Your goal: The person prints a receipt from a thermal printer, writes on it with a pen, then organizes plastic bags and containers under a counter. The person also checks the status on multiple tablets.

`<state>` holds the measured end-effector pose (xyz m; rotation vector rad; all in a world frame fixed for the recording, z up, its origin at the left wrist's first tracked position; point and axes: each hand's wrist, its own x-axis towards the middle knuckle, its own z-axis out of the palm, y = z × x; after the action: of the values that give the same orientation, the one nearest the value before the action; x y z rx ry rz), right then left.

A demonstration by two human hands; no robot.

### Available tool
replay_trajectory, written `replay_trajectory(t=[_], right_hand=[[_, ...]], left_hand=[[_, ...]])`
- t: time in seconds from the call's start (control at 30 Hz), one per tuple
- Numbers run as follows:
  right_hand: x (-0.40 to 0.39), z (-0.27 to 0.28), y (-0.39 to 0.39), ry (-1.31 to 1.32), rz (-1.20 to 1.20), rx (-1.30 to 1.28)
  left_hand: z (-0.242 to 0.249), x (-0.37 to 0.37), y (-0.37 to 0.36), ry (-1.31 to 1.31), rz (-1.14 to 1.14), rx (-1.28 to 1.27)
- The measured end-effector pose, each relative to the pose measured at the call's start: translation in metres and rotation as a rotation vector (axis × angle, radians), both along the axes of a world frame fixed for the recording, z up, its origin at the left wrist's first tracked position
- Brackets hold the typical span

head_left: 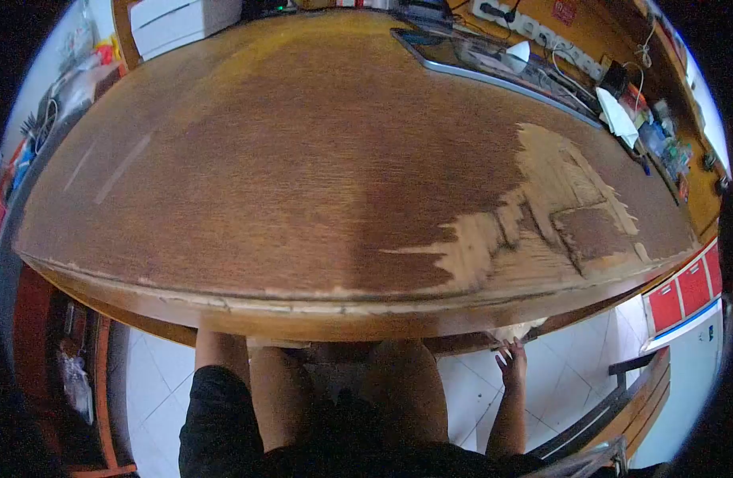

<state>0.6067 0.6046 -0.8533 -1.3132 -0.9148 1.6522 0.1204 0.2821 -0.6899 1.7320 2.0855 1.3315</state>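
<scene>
My right hand is low at the right, just below the front edge of the wooden table. Its fingers point up and close on a pale, crinkled plastic bag, most of which the tabletop hides. What the bag contains I cannot make out. On the left, my forearm reaches under the table edge, so my left hand is out of sight, along with anything it touches.
The tabletop veneer is torn at the right, baring a rough light patch. A glass-like dark panel lies at the back right, near a power strip. White drawers stand behind, and a wooden bench sits at the lower right.
</scene>
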Motion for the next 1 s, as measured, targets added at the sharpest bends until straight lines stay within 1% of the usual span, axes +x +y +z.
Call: replay_trajectory(t=[0.03, 0.07, 0.1, 0.17, 0.2, 0.23, 0.3, 0.37, 0.43, 0.5, 0.53, 0.57, 0.6, 0.63, 0.67, 0.7, 0.73, 0.8, 0.87, 0.9, 0.93, 0.97, 1.0], right_hand=[[-0.004, 0.002, -0.004, -0.086, 0.038, -0.030], [-0.018, 0.015, -0.009, -0.118, -0.022, -0.043], [-0.028, 0.022, -0.014, -0.121, -0.012, -0.048], [-0.051, 0.030, -0.022, -0.151, 0.174, 0.283], [-0.067, 0.034, -0.023, -0.083, 0.240, 0.413], [-0.081, 0.032, -0.028, -0.076, 0.243, 0.415], [-0.111, 0.029, -0.041, -0.207, 0.305, 0.761], [-0.154, 0.073, -0.073, -0.252, 0.665, 0.820], [-0.193, 0.111, -0.113, 0.004, 0.827, 0.615], [-0.220, 0.118, -0.142, 0.170, 0.794, 0.626], [-0.226, 0.117, -0.151, 0.183, 0.803, 0.627], [-0.231, 0.115, -0.161, 0.454, 0.776, 0.328], [-0.235, 0.112, -0.168, 0.710, 0.732, 0.016], [-0.236, 0.105, -0.170, 0.721, 0.740, 0.014], [-0.184, 0.071, -0.178, 0.711, 0.658, 0.052], [-0.172, 0.057, -0.181, 0.694, 0.571, 0.092], [-0.163, 0.047, -0.180, 0.669, 0.484, 0.135], [-0.142, 0.041, -0.161, 0.597, 0.301, 0.210], [-0.110, 0.042, -0.122, 0.523, 0.109, 0.286], [-0.099, 0.042, -0.103, 0.492, 0.012, 0.321], [-0.105, 0.052, -0.075, 0.464, -0.080, 0.357], [-0.103, 0.051, -0.064, 0.434, -0.166, 0.392], [-0.101, 0.050, -0.056, 0.401, -0.249, 0.425]], left_hand=[[-0.006, 0.005, -0.011, -0.007, 0.038, -0.008], [-0.007, 0.012, -0.017, -0.013, 0.079, -0.017], [-0.010, 0.019, -0.031, -0.016, 0.124, -0.025], [0.006, 0.017, -0.020, -0.011, 0.214, -0.033], [0.019, 0.014, -0.002, -0.004, 0.255, -0.033], [0.033, 0.010, 0.017, 0.002, 0.294, -0.034], [0.055, 0.006, 0.046, 0.006, 0.370, -0.035], [0.065, 0.007, 0.053, -0.001, 0.443, -0.039], [0.072, 0.019, 0.053, -0.007, 0.519, -0.052], [0.074, 0.050, 0.054, -0.002, 0.603, -0.055], [0.079, 0.051, 0.049, 0.007, 0.650, -0.056], [0.085, 0.083, 0.050, -0.553, 0.232, 0.303], [0.066, 0.092, 0.048, -0.162, -0.034, 0.259], [0.048, 0.110, 0.057, -0.165, -0.401, 0.327], [0.052, 0.132, 0.065, -0.050, -0.639, 0.145], [0.053, 0.152, 0.068, 0.149, -0.742, 0.223], [0.079, 0.167, 0.083, 0.227, -0.939, -0.072], [0.071, 0.197, 0.111, 0.247, -0.988, 0.251], [0.078, 0.228, 0.145, 0.330, -1.019, 0.371], [0.078, 0.244, 0.167, 0.334, -0.960, 0.481], [0.078, 0.256, 0.186, 0.339, -0.893, 0.589], [0.082, 0.259, 0.197, 0.337, -0.892, 0.595], [0.087, 0.259, 0.206, 0.305, -0.859, 0.451]])
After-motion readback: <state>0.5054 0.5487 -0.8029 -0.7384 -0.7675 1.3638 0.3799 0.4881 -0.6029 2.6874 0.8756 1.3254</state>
